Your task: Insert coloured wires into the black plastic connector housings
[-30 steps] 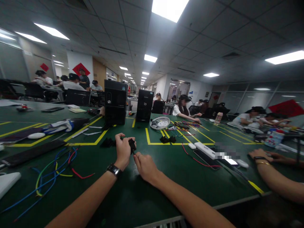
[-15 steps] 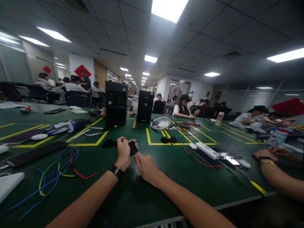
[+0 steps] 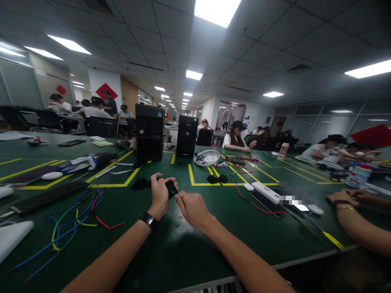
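Note:
My left hand (image 3: 159, 196), with a dark watch on its wrist, is closed around a small black block-like part (image 3: 171, 188) above the green table. The part's exact kind cannot be made out. At its lower right corner, my right hand (image 3: 194, 208) has thumb and forefinger pinched together. Whatever those fingertips hold, if anything, is too small to see. Just left of my left hand lies a pile of small black pieces (image 3: 141, 183). Another cluster of black pieces (image 3: 217, 178) rests farther right, inside yellow tape lines.
Loose blue, green and red wires (image 3: 75, 219) lie at left. Two black computer towers (image 3: 149, 132) stand ahead, beside a white basket (image 3: 207, 158). Toward the right are a white power bank (image 3: 265, 193) and a phone, near another person's arm (image 3: 356, 221).
My right hand has shifted slightly up and to the right and turned a little, its fingertips staying at the black part's corner. My left hand has hardly moved.

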### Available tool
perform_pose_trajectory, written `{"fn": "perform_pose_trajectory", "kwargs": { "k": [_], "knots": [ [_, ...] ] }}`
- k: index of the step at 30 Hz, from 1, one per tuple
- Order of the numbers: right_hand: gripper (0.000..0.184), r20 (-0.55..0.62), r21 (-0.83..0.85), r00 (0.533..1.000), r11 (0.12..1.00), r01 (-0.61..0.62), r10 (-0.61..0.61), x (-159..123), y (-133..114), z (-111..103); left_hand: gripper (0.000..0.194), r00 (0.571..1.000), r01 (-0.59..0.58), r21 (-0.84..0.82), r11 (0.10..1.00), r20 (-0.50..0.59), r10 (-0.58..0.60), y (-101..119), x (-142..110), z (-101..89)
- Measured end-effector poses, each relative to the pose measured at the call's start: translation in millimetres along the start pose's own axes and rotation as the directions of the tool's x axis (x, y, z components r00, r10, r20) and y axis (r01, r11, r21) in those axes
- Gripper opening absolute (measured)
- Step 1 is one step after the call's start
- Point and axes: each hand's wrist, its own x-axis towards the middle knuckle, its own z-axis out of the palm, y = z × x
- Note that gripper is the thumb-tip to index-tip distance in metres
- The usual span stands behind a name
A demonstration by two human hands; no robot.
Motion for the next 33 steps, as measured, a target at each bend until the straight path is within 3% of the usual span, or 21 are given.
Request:
{"fn": "perform_pose_trajectory", "kwargs": {
  "k": [6,10,12,20,25,27,33],
  "knots": [
    [0.031,0.041,0.021,0.998,0.998,-0.057,0.056,-3.5,-5.9,18.5,0.026,0.998,0.041,0.027,0.999,-0.054,-0.039,1.8,1.4,-2.4],
    [0.033,0.047,0.010,0.998,0.999,-0.037,0.037,0.2,-6.4,9.6,0.029,0.982,-0.168,0.195,0.966,0.123,0.146,3.4,8.4,-11.0],
    [0.034,0.028,0.019,0.999,0.999,-0.034,0.034,1.8,-5.7,4.0,0.030,0.965,-0.234,0.193,0.953,0.167,0.203,3.5,11.1,-11.3],
    [0.029,0.017,0.117,0.996,0.989,-0.090,0.088,-0.7,-6.7,21.9,0.025,0.992,-0.061,0.001,0.998,0.110,0.061,3.4,6.2,1.2],
    [0.034,-0.042,0.233,0.998,0.972,-0.038,0.050,6.4,-5.9,9.4,0.024,0.949,-0.249,0.113,0.962,0.225,0.220,11.7,12.6,-5.5],
    [0.034,-0.065,0.229,0.997,0.973,-0.016,0.032,6.1,-4.4,7.1,0.025,0.940,-0.273,0.108,0.956,0.242,0.241,12.8,12.7,-4.8],
    [0.029,-0.050,0.244,0.997,0.969,-0.050,0.064,1.5,-4.7,26.2,0.023,0.996,-0.040,-0.030,0.999,0.084,0.042,7.3,7.2,3.6]
  ]
}}
